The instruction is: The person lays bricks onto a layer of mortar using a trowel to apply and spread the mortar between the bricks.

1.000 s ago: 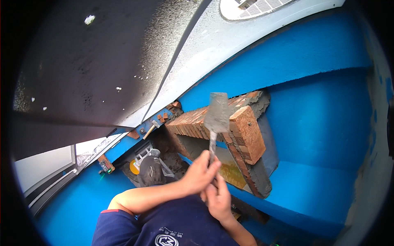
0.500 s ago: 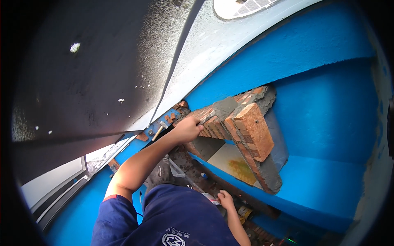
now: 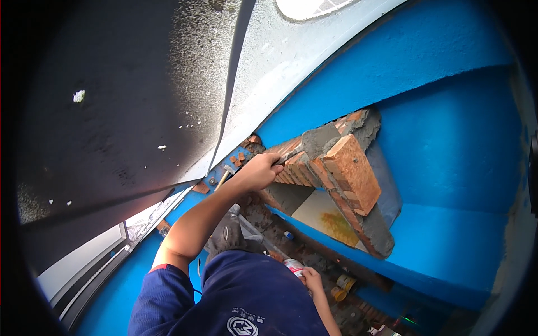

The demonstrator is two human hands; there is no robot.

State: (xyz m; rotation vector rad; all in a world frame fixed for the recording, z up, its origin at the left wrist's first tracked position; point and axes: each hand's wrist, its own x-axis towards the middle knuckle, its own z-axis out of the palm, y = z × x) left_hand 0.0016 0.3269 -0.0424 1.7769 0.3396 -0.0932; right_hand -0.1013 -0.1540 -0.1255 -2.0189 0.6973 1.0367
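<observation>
My left hand [image 3: 260,172] reaches out and is closed round the handle of a trowel [image 3: 290,155]. The trowel's blade lies against grey mortar [image 3: 322,139] on top of a short brick wall [image 3: 305,171]. Right beside that mortar, a single orange brick [image 3: 354,168] forms the end of the top course. Lower down, close to my body, my right hand [image 3: 312,280] has its fingers closed at the edge of a white and red tub [image 3: 293,267]. My shirt partly hides this tub, and its contents do not show.
A hammer [image 3: 225,175] and broken brick pieces [image 3: 238,159] lie on the blue ledge to the left. Blue wall [image 3: 448,151] rises on the right. A dark panel [image 3: 112,112] hangs over the left side. Yellow containers [image 3: 342,288] stand below, near rubble.
My left hand and the trowel have shifted slightly right and up. More of the white and red tub by my right hand now shows. The whole view has moved a little.
</observation>
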